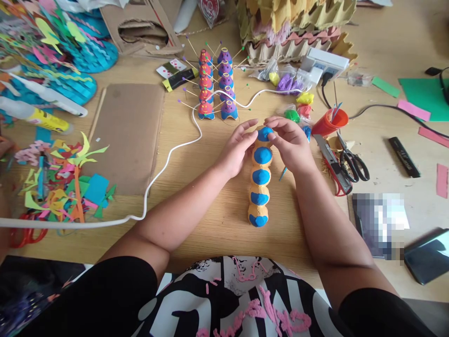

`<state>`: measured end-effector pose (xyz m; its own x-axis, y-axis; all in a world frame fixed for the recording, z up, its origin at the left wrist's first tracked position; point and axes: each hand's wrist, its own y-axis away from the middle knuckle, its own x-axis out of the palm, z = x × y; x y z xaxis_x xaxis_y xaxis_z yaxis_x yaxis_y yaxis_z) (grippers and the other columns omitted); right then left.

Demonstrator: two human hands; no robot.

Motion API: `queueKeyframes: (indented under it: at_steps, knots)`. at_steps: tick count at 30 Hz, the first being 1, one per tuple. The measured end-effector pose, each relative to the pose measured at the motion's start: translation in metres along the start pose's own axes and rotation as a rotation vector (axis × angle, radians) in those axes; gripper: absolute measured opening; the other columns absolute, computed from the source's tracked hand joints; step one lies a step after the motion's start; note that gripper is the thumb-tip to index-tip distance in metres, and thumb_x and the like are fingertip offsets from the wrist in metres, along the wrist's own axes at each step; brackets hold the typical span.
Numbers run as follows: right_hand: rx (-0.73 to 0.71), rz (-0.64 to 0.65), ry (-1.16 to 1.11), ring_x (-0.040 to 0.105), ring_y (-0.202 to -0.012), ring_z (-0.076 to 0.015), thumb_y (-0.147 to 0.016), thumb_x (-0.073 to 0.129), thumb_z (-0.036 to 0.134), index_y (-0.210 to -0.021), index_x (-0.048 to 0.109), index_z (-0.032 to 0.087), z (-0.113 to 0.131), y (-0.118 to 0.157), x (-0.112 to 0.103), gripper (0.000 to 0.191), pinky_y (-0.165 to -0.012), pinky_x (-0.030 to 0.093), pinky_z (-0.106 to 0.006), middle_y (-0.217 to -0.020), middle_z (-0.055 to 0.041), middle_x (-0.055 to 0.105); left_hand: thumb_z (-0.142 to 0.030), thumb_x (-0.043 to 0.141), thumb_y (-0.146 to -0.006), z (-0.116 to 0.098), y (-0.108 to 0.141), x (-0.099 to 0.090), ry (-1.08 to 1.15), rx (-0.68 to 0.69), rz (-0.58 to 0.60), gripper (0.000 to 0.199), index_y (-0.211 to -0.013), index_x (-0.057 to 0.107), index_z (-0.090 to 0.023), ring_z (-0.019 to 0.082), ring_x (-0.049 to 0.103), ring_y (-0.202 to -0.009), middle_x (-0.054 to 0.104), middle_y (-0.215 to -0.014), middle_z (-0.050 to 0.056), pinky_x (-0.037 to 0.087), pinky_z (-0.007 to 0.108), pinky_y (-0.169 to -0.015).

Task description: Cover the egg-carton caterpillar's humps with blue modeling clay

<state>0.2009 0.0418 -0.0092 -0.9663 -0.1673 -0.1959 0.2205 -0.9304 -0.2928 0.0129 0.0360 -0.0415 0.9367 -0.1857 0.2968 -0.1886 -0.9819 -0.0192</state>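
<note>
A strip of egg-carton cups (260, 177), orange with a blue patch on each bump, lies lengthwise on the table before me. My left hand (238, 146) closes on the left side of its far cup, thumb against the blue patch. From the right, my right hand (290, 144) grips the same cup, its thumb also on the blue. Some fingertips are hidden behind the cup. A thin blue stick (282, 173) lies beside my right wrist. Beyond my hands stand two finished-looking strips, a red caterpillar (206, 84) and a purple caterpillar (227, 84), both with pins stuck out sideways.
A white cable (171, 152) crosses the table on the left, near a cardboard sheet (128, 135) and paper scraps (77, 182). To the right are an orange cup (328, 122), a box cutter (333, 164), scissors (352, 161) and a phone (428, 256). Egg trays (294, 51) stand behind.
</note>
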Motion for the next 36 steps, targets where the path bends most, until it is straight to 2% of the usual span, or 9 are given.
queueKeyframes:
  at_steps: [5,9,13,16,19,22,28,32,36]
  knots:
    - [0.072,0.040,-0.179,0.075,-0.126,-0.0262,-0.086,0.082,0.079,-0.121,0.071,0.033,0.002,0.002,0.007,0.058,-0.107,0.066,-0.043,-0.139,-0.0062,0.076,-0.065,0.068,-0.103,-0.001,0.000,0.000,0.003,0.026,0.020,0.052,-0.143,0.062,-0.032,0.020,0.083,-0.112,0.083,-0.128,0.005,0.067,0.038,-0.096]
    - [0.114,0.085,-0.187,0.076,-0.125,-0.0257,-0.093,0.071,0.082,-0.126,0.068,0.035,0.010,0.004,0.005,0.058,-0.101,0.068,-0.043,-0.144,-0.0057,0.075,-0.072,0.066,-0.102,0.000,-0.002,-0.006,-0.007,0.009,0.072,0.060,-0.148,0.060,-0.035,0.022,0.082,-0.122,0.081,-0.135,0.005,0.066,0.042,-0.103]
    - [0.178,-0.001,-0.149,0.074,-0.126,-0.0252,-0.094,0.067,0.083,-0.125,0.064,0.036,0.006,0.004,0.005,0.056,-0.093,0.068,-0.040,-0.143,-0.0042,0.074,-0.070,0.065,-0.105,0.001,-0.004,-0.008,0.022,-0.017,0.094,0.059,-0.153,0.058,-0.036,0.023,0.080,-0.128,0.080,-0.134,0.003,0.065,0.044,-0.108]
    - [0.210,-0.076,-0.085,0.075,-0.111,-0.0234,-0.096,0.061,0.086,-0.119,0.060,0.037,-0.002,0.003,0.010,0.055,-0.079,0.065,-0.036,-0.123,-0.0029,0.076,-0.059,0.069,-0.106,-0.006,-0.001,-0.003,0.128,-0.081,0.058,0.052,-0.151,0.059,-0.035,0.022,0.079,-0.131,0.081,-0.130,0.002,0.064,0.043,-0.112]
    - [0.320,-0.077,-0.236,0.075,-0.094,-0.0212,-0.094,0.068,0.084,-0.120,0.059,0.036,0.000,0.004,0.016,0.055,-0.072,0.059,-0.033,-0.102,-0.0003,0.073,-0.045,0.072,-0.106,-0.020,0.006,0.005,0.303,-0.131,-0.017,0.046,-0.149,0.062,-0.033,0.021,0.080,-0.129,0.083,-0.122,-0.001,0.061,0.041,-0.116]
    - [0.389,-0.028,-0.398,0.074,-0.088,-0.0188,-0.089,0.079,0.079,-0.129,0.059,0.037,0.011,0.005,0.019,0.062,-0.073,0.058,-0.031,-0.096,0.0025,0.075,-0.033,0.071,-0.106,-0.031,0.012,0.011,0.447,-0.196,-0.032,0.045,-0.151,0.062,-0.033,0.020,0.081,-0.128,0.084,-0.115,-0.002,0.060,0.039,-0.119]
    - [0.413,-0.007,-0.526,0.063,-0.066,-0.0103,-0.075,0.100,0.062,-0.118,0.063,0.033,0.022,0.005,0.024,0.063,-0.059,0.053,-0.023,-0.087,0.0079,0.076,-0.036,0.077,-0.103,-0.031,0.010,0.010,0.495,-0.267,-0.061,0.053,-0.153,0.061,-0.034,0.024,0.076,-0.138,0.084,-0.128,0.001,0.057,0.042,-0.124]
    - [0.400,-0.041,-0.545,0.067,-0.068,-0.0111,-0.076,0.100,0.059,-0.113,0.066,0.032,0.020,0.004,0.027,0.057,-0.060,0.057,-0.023,-0.088,0.0074,0.079,-0.037,0.081,-0.100,-0.023,0.007,0.005,0.442,-0.211,-0.021,0.049,-0.146,0.066,-0.033,0.026,0.077,-0.136,0.084,-0.122,0.000,0.059,0.043,-0.121]
    - [0.371,-0.047,-0.581,0.074,-0.078,-0.0139,-0.077,0.101,0.055,-0.111,0.068,0.031,0.016,0.004,0.028,0.053,-0.069,0.063,-0.026,-0.093,0.0057,0.082,-0.040,0.083,-0.098,-0.014,0.004,-0.001,0.420,-0.178,0.002,0.046,-0.141,0.068,-0.032,0.027,0.076,-0.137,0.083,-0.121,0.000,0.060,0.046,-0.119]
